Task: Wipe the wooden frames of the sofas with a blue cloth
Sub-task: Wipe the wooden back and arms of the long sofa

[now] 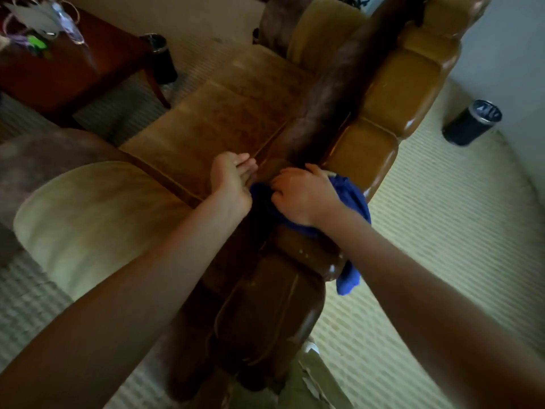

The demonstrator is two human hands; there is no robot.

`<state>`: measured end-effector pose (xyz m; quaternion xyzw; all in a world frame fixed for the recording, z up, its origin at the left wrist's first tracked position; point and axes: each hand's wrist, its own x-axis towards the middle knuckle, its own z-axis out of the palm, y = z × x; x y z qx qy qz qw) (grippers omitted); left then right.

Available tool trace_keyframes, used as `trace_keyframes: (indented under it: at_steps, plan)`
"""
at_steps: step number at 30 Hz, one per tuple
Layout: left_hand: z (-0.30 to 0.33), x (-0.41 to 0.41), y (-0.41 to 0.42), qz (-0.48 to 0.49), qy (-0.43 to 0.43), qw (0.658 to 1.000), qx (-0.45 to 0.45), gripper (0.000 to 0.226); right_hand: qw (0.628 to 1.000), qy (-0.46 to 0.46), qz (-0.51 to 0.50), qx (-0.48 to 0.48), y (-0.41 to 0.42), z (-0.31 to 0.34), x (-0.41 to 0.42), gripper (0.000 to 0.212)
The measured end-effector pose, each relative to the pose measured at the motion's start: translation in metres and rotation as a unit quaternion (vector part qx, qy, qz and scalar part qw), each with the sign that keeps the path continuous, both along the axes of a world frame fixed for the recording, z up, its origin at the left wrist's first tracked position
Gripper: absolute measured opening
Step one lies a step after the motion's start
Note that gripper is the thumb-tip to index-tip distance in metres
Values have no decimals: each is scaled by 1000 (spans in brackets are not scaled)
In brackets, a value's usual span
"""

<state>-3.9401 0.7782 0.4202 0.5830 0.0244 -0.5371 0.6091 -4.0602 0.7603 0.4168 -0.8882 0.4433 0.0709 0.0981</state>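
Blue cloth [351, 196] bunched on glossy wooden frame [380, 93] atop sofa back, R hand [303, 196] on it w/ fingers curled into cloth. L hand [233, 181] just beside, fingers straight & together, touching backrest.

The wooden frame [380, 93] is glossy brown, carved in rounded blocks, and runs along the top of the sofa's back from the near end away toward the upper right. The blue cloth [349, 196] lies bunched across this top rail, draped over both sides; one end hangs down the outer side of the frame (a loose tail lower down near the rail's edge). Its middle is covered, so its full shape is hidden.
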Motion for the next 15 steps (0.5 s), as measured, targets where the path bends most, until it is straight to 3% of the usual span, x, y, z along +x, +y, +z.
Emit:
trace_keyframes:
  at_steps: [3,5,7,13,15]
  plan:
    - [-7,22,-16,-43,-9,999,12,29,989,130,-58,42,-43,1,8,36]
    - [-13,30,-24,-68,-6,998,17,27,981,168,-86,42,-45,-1,13,47]
    - [-18,33,-28,-92,-3,995,29,23,970,219,-99,21,-25,6,23,44]
    - [-25,31,-38,-155,22,987,39,22,933,350,12,81,61,30,63,41]
    - [-26,34,-40,-167,34,985,34,19,926,360,-36,111,45,31,66,43]
